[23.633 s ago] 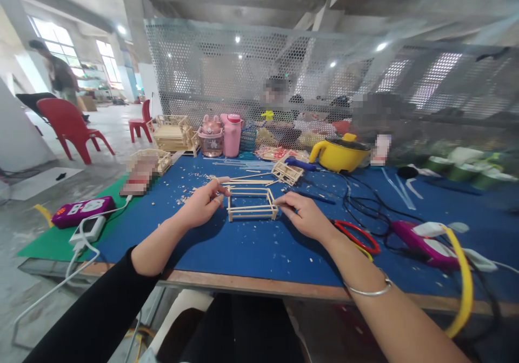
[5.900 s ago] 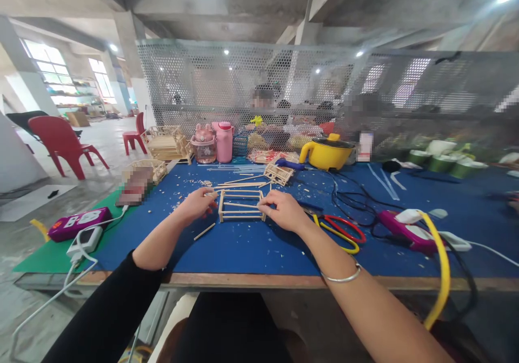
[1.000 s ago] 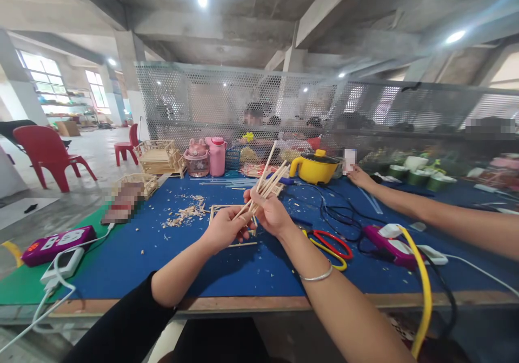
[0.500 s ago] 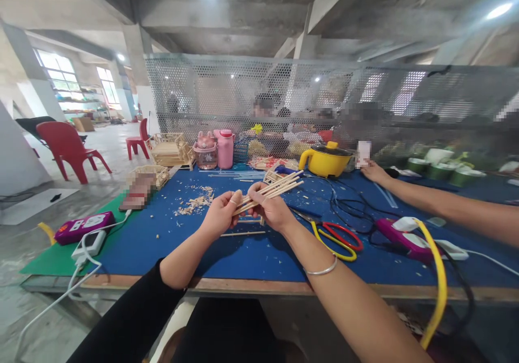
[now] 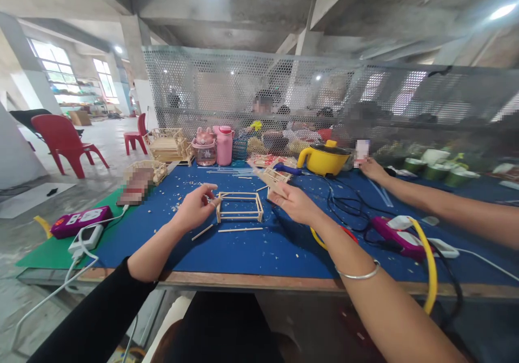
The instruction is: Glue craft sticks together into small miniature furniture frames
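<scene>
A small frame of thin wooden sticks [image 5: 239, 218] stands on the blue table mat. My left hand [image 5: 195, 207] is at the frame's left end, fingers loosely bent and apart, with nothing visible in them; I cannot tell whether the thumb touches the frame. To the right of the frame, my right hand [image 5: 298, 205] grips a bundle of wooden sticks [image 5: 265, 177], smeared by motion and pointing up and left. Two loose sticks lie in front of the frame, a longer one [image 5: 240, 229] and a shorter one [image 5: 202, 233]. Scissors [image 5: 318, 239] are partly hidden under my right forearm.
At the back stand a pink bottle [image 5: 224, 146], a pink jar [image 5: 204, 149], stacked wooden frames [image 5: 168, 146] and a yellow pot [image 5: 324, 160]. Black cables and a purple power strip [image 5: 399, 237] lie right. Another person's hand [image 5: 373, 169] holds a phone there. A perforated screen [image 5: 227, 93] runs behind.
My hands have moved apart. The stick bundle has gone rightward in my right hand, and my left hand has let go of it. The frame between them is now uncovered.
</scene>
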`<state>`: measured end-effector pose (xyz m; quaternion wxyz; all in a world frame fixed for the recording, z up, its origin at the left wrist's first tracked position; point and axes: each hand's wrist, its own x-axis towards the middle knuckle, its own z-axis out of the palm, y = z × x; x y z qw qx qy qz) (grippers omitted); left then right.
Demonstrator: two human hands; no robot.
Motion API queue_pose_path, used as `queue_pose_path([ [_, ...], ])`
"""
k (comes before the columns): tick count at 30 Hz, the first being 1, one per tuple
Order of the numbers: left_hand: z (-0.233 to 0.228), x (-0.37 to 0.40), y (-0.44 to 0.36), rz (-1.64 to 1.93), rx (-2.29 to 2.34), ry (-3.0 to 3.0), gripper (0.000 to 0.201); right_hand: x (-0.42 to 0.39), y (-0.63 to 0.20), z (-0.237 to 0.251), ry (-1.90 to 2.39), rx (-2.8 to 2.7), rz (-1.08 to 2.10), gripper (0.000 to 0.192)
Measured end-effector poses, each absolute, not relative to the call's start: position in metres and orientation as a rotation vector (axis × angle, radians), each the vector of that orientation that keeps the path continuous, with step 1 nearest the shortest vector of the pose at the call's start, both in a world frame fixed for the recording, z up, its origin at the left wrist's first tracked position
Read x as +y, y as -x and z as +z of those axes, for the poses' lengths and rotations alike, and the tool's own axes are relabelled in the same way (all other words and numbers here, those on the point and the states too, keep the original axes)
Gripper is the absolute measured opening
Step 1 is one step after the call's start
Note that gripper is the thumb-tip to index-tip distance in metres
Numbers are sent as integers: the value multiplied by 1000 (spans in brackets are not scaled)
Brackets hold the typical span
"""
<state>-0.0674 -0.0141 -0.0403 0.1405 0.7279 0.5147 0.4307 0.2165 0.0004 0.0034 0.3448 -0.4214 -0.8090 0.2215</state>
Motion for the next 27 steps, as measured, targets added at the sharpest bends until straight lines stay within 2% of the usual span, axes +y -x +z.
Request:
queue_pose_path([
  [4, -46, -19, 72, 1055, 1386, -2175, 49, 12, -210, -3, 1169, -2355, 512, 27],
  [10, -46, -11, 76, 1294, 1234, -1816, 39, 23, -201, -9, 1119, -2487, 447, 25],
  [13, -36, 6, 71, 1406, 1301, -1608, 37, 23, -202, -13, 1087, -2434, 429, 26],
  [18, -19, 11, 49, 1270, 1182, -1855, 44, 18, -197, -11, 1007, -2322, 514, 26],
  [22, -26, 1, 38, 1218, 1163, -2100, 38, 12, -188, -9, 957, -2381, 572, 30],
  [25, -34, 2, 39, 1357, 1146, -1935, 34, 7, -184, -10, 953, -2364, 615, 32],
  [27, -35, 4, 39, 1457, 1070, -1740, 40, 3, -183, -9, 976, -2318, 662, 33],
])
